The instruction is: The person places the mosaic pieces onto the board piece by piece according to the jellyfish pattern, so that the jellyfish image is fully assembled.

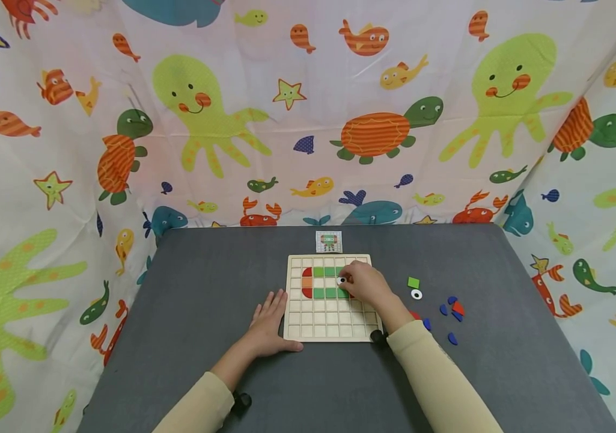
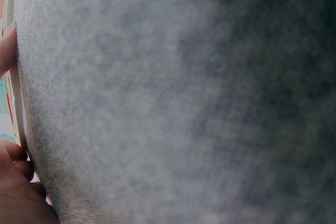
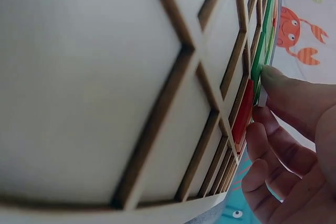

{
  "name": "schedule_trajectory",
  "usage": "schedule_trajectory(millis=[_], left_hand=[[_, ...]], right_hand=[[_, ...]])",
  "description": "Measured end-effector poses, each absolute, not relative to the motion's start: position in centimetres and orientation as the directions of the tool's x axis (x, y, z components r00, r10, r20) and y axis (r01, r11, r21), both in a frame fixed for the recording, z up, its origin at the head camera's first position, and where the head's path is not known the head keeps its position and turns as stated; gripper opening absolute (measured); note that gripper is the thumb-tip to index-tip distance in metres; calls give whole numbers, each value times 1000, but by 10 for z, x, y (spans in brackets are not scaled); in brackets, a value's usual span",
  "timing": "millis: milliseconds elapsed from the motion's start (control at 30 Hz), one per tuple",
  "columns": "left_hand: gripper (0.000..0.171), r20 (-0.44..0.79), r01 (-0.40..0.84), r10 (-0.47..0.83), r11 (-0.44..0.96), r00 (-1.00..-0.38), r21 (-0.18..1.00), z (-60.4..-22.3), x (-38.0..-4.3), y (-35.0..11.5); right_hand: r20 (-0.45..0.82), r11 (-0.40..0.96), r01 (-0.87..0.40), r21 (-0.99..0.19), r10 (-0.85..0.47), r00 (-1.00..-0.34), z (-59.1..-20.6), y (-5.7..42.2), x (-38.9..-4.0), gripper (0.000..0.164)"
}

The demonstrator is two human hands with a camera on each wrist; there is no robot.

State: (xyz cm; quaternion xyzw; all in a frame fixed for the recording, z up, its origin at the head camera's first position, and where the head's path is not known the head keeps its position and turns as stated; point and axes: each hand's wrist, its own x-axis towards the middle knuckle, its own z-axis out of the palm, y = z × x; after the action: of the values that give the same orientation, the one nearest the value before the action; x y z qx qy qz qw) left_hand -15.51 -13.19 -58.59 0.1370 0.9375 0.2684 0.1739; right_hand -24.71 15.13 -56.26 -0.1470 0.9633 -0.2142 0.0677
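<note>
A wooden grid board [image 1: 308,325] lies on the grey table. In its upper rows sit green tiles [image 1: 325,293], red corner tiles [image 1: 306,272] and orange tiles [image 1: 307,282]. My right hand [image 1: 366,284] reaches over the right side of the board and pinches a white round tile with a dark centre [image 1: 341,280] between thumb and fingers. The right wrist view shows that white tile [image 3: 262,97] edge-on, close to the green and red tiles. My left hand [image 1: 268,325] rests at the board's left edge, fingers extended and thumb near the lower left corner.
Behind the board lies a small pattern card [image 1: 329,242]. Right of it are a green square tile [image 1: 413,282], a white ring-like tile [image 1: 416,294], a red tile [image 1: 458,308] and several blue half-round tiles [image 1: 452,338]. A printed curtain [image 1: 286,120] encloses the table.
</note>
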Motion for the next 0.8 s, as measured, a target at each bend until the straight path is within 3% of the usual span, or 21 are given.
schedule_trajectory(millis=[800], left_hand=[[129, -256, 156, 342, 822, -904, 548, -583, -154, -131]], right_hand=[[-95, 862, -253, -439, -324, -941, -555, 146, -248, 20]])
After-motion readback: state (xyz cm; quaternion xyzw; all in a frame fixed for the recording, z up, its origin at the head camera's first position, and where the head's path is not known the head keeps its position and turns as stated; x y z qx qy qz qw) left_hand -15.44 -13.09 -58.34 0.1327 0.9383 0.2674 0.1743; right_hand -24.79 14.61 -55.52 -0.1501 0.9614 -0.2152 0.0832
